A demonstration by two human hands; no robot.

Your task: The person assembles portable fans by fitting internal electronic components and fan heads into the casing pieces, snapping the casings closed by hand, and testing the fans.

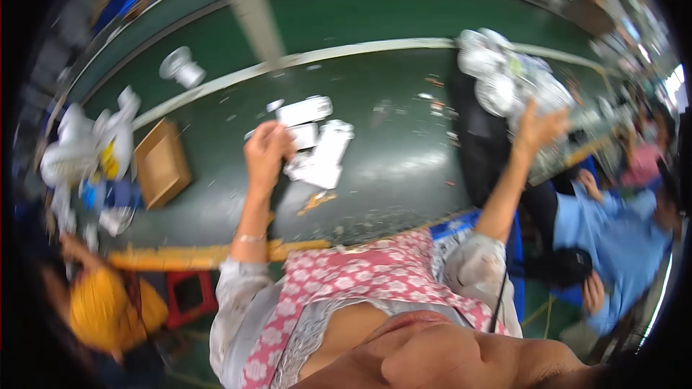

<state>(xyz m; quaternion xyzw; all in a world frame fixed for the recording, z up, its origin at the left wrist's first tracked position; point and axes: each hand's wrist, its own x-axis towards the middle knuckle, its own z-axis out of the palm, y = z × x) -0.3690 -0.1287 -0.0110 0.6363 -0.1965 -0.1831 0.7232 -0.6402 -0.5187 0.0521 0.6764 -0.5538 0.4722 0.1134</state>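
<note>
My left hand (267, 150) is over the green work table, its fingers curled together beside a group of white plastic-looking pieces. Whatever it may hold is hidden. Among these pieces are an oblong white part (305, 111) and a longer white part (329, 150), lying close together. My right hand (539, 130) reaches to the right with its fingers spread and nothing visible in them. It is at the near edge of a heap of white round parts (496, 75), some in clear plastic, next to a black cloth (481, 130).
A shallow brown box (163, 164) stands on the left, beside white plastic bags (79, 144). A white cylindrical part (183, 68) lies beyond the pale strip (389, 46). Orange-brown scraps (317, 202) lie near me. A co-worker in blue (613, 234) sits at right, another person in yellow (108, 310) at left.
</note>
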